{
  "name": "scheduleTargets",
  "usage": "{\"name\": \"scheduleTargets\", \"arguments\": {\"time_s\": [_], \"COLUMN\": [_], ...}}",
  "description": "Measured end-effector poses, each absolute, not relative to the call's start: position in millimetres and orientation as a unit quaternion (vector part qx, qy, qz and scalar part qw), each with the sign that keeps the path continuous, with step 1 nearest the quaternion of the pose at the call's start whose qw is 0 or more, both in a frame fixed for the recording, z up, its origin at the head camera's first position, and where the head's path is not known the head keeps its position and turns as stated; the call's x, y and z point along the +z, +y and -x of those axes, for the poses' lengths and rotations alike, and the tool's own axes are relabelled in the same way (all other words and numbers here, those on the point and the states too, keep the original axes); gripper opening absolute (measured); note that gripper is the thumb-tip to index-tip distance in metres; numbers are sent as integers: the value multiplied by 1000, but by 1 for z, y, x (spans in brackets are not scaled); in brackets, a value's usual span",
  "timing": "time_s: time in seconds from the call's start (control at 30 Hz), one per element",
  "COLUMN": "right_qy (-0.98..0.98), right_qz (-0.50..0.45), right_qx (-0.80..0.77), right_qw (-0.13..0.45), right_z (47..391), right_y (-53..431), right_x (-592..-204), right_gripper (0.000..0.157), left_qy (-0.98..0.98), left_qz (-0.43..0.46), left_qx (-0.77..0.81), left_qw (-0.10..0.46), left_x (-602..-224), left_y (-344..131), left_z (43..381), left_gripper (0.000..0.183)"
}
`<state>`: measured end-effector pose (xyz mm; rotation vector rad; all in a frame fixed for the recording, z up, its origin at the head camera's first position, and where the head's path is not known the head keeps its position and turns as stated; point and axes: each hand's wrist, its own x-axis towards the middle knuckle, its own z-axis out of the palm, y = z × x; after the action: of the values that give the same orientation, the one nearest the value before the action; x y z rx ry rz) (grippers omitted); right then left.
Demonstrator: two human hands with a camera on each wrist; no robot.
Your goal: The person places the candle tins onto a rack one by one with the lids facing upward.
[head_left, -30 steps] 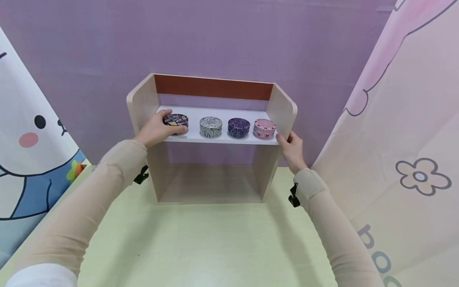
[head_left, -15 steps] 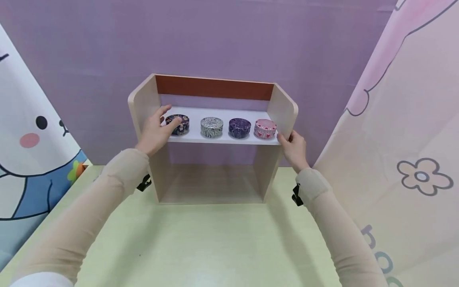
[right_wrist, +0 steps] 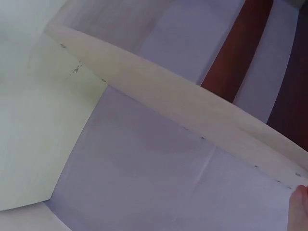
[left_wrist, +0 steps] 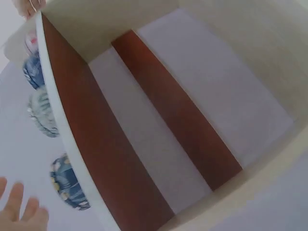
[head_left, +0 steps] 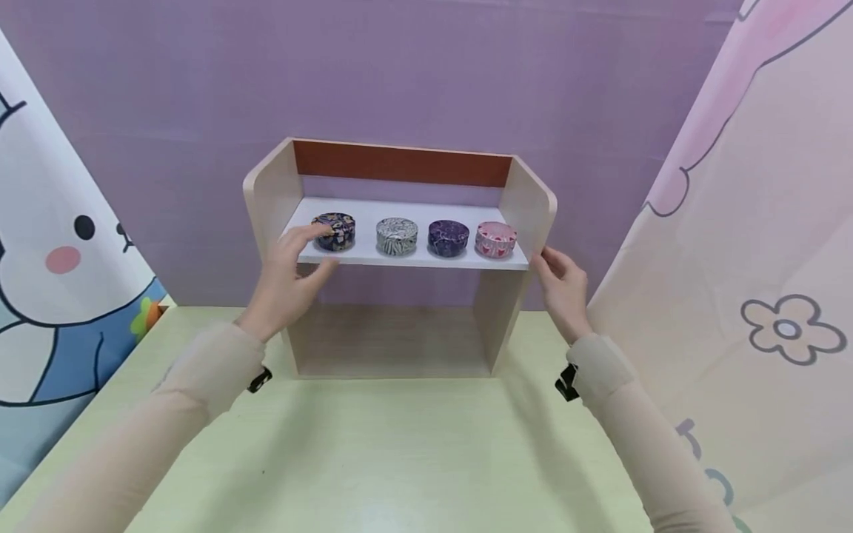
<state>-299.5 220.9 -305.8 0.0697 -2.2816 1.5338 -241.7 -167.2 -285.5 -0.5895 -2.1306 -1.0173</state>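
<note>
In the head view, my left hand (head_left: 283, 285) stands with spread fingers before a dark tin with a yellow floral pattern (head_left: 343, 235). Its fingertips overlap the tin's left side; whether they touch it I cannot tell. The same hand (left_wrist: 21, 214) appears low in the left wrist view, apart from the tin. At the front right edge of the wooden shelf unit (head_left: 533, 191), my right hand (head_left: 565, 292) has loosely bent fingers by the side panel. Further along the white shelf board sit a black-and-white leaf-patterned tin (head_left: 396, 237), a dark purple tin (head_left: 448, 239) and a pink heart-patterned tin (head_left: 496, 240).
Under the board is a lower compartment (head_left: 393, 337) with a wooden floor. The unit stands on a pale green table (head_left: 400, 451) against a purple backdrop (head_left: 426, 74). Printed cloths hang left, with a cartoon animal (head_left: 40, 215), and right, with a flower (head_left: 789, 329).
My left hand has let go of the dark floral tin and drawn back toward me. My right hand has slid slightly outward and down from the right panel's edge. The tins stay in their row.
</note>
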Motion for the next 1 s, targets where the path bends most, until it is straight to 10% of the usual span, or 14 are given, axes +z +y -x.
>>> {"name": "scheduleTargets", "arguments": {"time_s": [0.37,0.7,1.0], "right_qy": [-848,-980,-990], "right_qz": [-9,-51,38], "right_qx": [450,149,113], "right_qw": [280,122,80], "right_z": [280,330,343], "right_y": [285,289,268], "right_x": [-318,-286,-277], "right_gripper": [40,78,90], "left_qy": [-712,-988,-995], "left_qz": [226,2,-57], "left_qx": [-313,-70,-37], "left_qw": [586,139,79], "left_x": [-301,-284,-279], "left_y": [-223,-295,-292], "left_z": [226,286,298], "left_gripper": [36,88,98]}}
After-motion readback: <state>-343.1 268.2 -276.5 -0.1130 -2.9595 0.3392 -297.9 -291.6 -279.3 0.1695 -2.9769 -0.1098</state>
